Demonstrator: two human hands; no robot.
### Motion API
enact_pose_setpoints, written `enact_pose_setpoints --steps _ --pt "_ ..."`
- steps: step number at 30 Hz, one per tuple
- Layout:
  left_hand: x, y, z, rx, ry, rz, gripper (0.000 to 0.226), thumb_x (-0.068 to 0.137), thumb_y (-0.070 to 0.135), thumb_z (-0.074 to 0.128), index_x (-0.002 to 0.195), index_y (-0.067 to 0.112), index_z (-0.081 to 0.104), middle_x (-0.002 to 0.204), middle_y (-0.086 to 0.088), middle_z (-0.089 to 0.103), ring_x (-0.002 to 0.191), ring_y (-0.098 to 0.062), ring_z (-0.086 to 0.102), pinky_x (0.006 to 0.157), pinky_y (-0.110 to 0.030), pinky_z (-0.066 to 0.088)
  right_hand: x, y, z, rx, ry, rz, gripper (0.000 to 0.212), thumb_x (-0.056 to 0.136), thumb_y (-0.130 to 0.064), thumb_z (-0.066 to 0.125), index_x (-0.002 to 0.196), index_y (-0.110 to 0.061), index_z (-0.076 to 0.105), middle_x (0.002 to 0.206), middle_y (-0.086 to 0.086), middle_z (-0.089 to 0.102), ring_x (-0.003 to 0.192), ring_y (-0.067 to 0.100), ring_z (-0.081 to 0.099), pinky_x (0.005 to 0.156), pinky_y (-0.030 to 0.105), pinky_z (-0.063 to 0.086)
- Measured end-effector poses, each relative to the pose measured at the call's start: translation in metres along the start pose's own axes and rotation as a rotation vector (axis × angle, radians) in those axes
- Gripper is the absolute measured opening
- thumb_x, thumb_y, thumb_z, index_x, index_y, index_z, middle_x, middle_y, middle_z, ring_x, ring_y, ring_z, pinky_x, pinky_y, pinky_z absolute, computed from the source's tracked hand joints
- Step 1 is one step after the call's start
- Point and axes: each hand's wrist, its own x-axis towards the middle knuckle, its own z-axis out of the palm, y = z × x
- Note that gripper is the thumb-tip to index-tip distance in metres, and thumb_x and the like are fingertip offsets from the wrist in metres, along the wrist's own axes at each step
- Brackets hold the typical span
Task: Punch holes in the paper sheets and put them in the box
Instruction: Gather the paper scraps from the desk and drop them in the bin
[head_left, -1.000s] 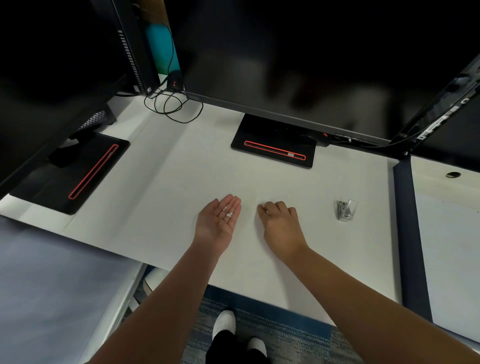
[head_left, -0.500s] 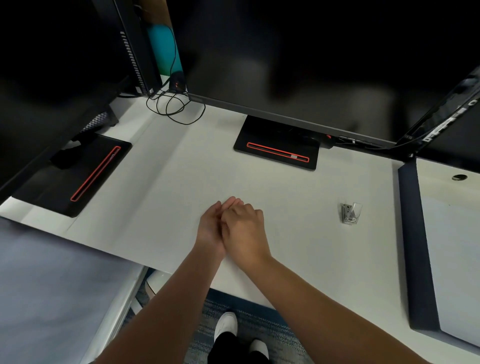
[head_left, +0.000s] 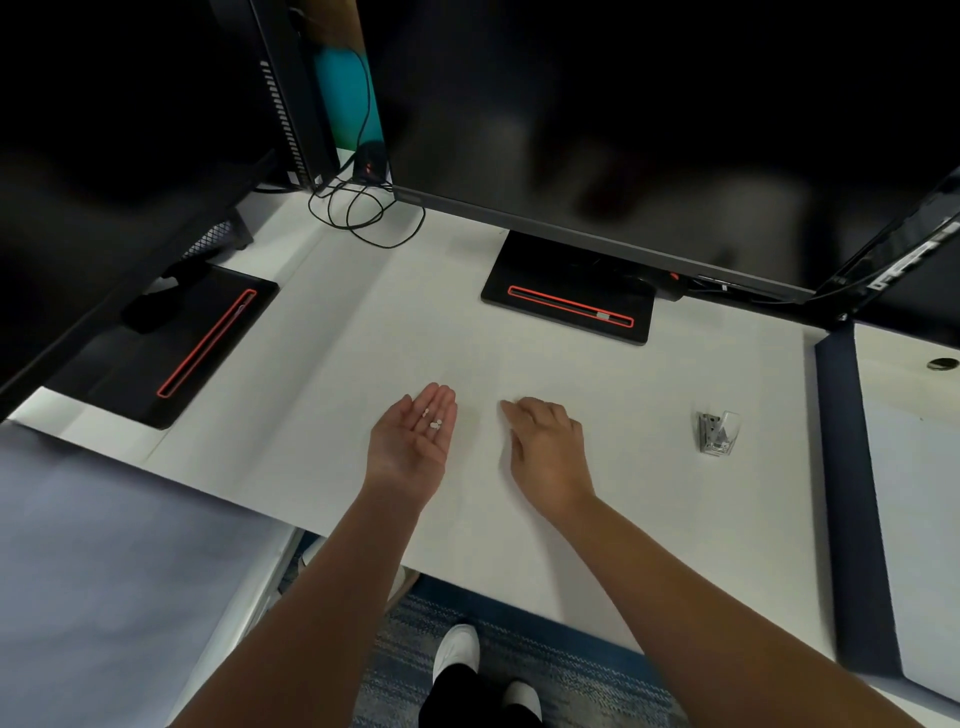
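Three or four paper dots (head_left: 432, 420): lying in the upturned left hand (head_left: 410, 441), fingers straight and together.
Right hand (head_left: 548, 453): palm down on the white surface (head_left: 623, 415), fingers curled, pinching nothing visible.
Hole punch (head_left: 717, 433): small, clear, well right.
Paper sheets, box: none discernible.

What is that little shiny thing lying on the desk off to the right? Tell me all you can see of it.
It looks like a small hole punch: a silvery metal body with a clear plastic part on its right side. It lies alone on the white desk, near the dark divider at the desk's right edge. Nothing touches it. The right hand rests on the desk well to its left. Finer details are too small to make out.
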Motion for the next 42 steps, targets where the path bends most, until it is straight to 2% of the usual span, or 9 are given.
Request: enact_pose_setpoints --steps 9,13,17,26,29,32,36,39,42 --pt "-0.004 0.000 -0.004 -0.010 0.002 0.007 0.031 0.100 0.017 0.039 0.103 -0.004 0.061 0.108 -0.016 0.065 0.100 -0.023 0.064 0.086 -0.036 0.050 0.023 -0.017 -0.006 -0.204 -0.181 -0.119 0.058 0.087 -0.004 0.040 0.141 -0.024 0.039 0.127 0.008 0.047 0.112 0.030 0.042 0.090 0.039 0.032" --pt "-0.005 0.001 -0.006 -0.008 0.009 0.012 0.031 0.100 0.016 0.039 0.103 -0.004 0.061 0.108 -0.016 0.065 0.100 -0.023 0.063 0.091 -0.036 0.048 0.016 -0.014 0.002 -0.141 -0.086 -0.113 0.038 0.071 0.010 0.057 0.103 -0.007 0.067 0.091 0.013 0.063 0.081 0.034 0.057 0.071 0.038 0.045" --pt "-0.008 -0.001 -0.006 -0.001 0.016 0.006 0.030 0.100 0.016 0.039 0.102 -0.005 0.061 0.107 -0.016 0.066 0.100 -0.024 0.064 0.091 -0.036 0.049 0.015 -0.009 0.006 0.040 0.006 0.024 0.019 0.067 0.014 0.062 0.073 -0.003 0.065 0.066 0.010 0.060 0.060 0.030 0.054 0.055 0.040 0.051" --pt "-0.012 -0.017 -0.002 0.106 0.008 -0.042 0.033 0.101 0.019 0.038 0.100 -0.004 0.062 0.105 -0.016 0.066 0.096 -0.023 0.065 0.097 -0.034 0.048 0.007 -0.033 -0.010 0.349 0.064 0.105 0.017 0.087 -0.005 0.052 0.085 -0.013 0.067 0.089 0.005 0.067 0.085 0.023 0.058 0.080 0.037 0.043" --pt "-0.012 -0.025 -0.002 0.174 -0.008 -0.120 0.039 0.101 0.026 0.034 0.098 0.004 0.066 0.095 -0.009 0.069 0.085 -0.019 0.069 0.084 -0.031 0.050 -0.005 -0.060 -0.006 0.258 0.052 -0.034 0.021 0.084 -0.009 0.046 0.078 -0.018 0.064 0.082 0.000 0.065 0.079 0.019 0.055 0.071 0.032 0.037" --pt "-0.010 -0.028 -0.008 0.176 -0.018 -0.152 0.039 0.101 0.029 0.034 0.113 0.007 0.064 0.103 -0.008 0.068 0.098 -0.022 0.066 0.084 -0.033 0.048 -0.013 -0.068 0.002 0.115 0.081 -0.059 0.029 0.082 -0.014 0.035 0.072 -0.016 0.061 0.076 -0.001 0.061 0.071 0.018 0.054 0.064 0.030 0.036" --pt "-0.012 -0.029 -0.009 0.183 -0.009 -0.150 0.038 0.101 0.027 0.035 0.113 0.005 0.062 0.108 -0.010 0.068 0.104 -0.023 0.063 0.085 -0.034 0.047 -0.018 -0.060 0.005 0.115 0.104 -0.073 0.016 0.082 -0.012 0.050 0.073 -0.016 0.063 0.075 -0.001 0.062 0.071 0.019 0.055 0.064 0.032 0.039" --pt "-0.012 -0.029 -0.007 0.153 0.008 -0.153 0.036 0.100 0.026 0.038 0.109 0.004 0.065 0.110 -0.011 0.067 0.103 -0.021 0.064 0.083 -0.032 0.049 -0.026 -0.058 0.002 0.197 0.129 -0.150 0.024 0.088 -0.017 0.045 0.087 -0.018 0.069 0.085 -0.002 0.065 0.079 0.017 0.053 0.070 0.028 0.037" --pt "-0.010 -0.029 -0.004 0.097 0.017 -0.139 0.032 0.099 0.022 0.041 0.105 0.001 0.065 0.102 -0.011 0.068 0.080 -0.019 0.073 0.058 -0.025 0.057 -0.029 -0.047 -0.013 0.379 0.148 -0.065 0.034 0.090 -0.022 0.037 0.111 -0.017 0.064 0.107 0.002 0.064 0.100 0.017 0.052 0.087 0.029 0.037"
